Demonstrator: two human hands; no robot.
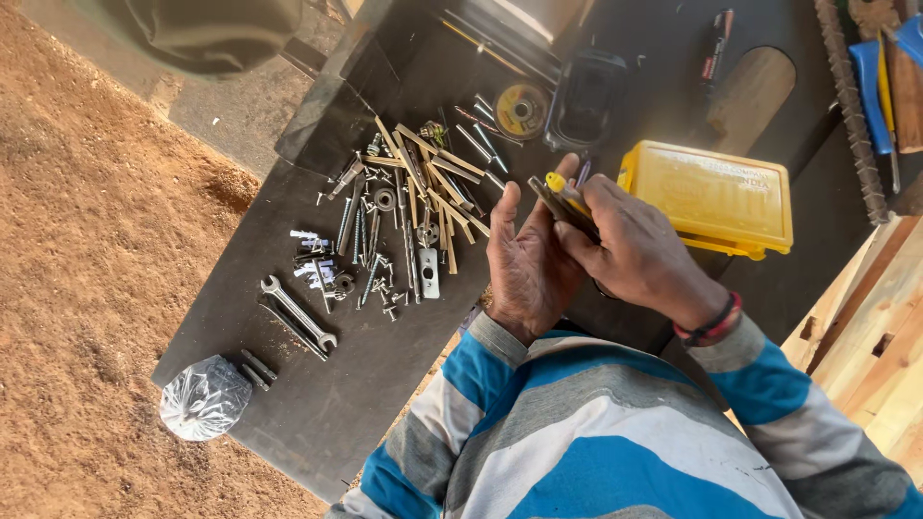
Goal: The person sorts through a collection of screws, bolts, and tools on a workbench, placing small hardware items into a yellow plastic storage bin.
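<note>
Over the dark table, head view: I see both hands raised above the table (317, 404) edge, close together and touching.
Left hand: my left hand (524, 264) is palm up, fingers loosely curled and spread, not closed around anything; the tip of the tool rests against its fingers.
Right hand: my right hand (630, 250) is closed on a small screwdriver (562, 197), its yellow end poking out above the fingers and its dark shaft lying across the left hand's fingertips.
Wrist: a red and black band (711, 322) sits on my right wrist, just above the striped blue, grey and white sleeve (808, 404).
Yellow box: a flat yellow plastic box (711, 197) lies shut on the table just beyond the right hand.
Loose hardware: a pile of screws, bolts and wall plugs (413, 202) is spread on the table left of the hands, well apart from them.
Wrenches: two wrenches (298, 312) lie side by side below that pile.
Bag: a knotted clear plastic bag (204, 397) sits at the table's near left corner.
Disc: a round yellowish disc (521, 111) lies beyond the pile, beside a black case (586, 96).
Ground: sawdust (96, 240) covers the floor left of the table.
</note>
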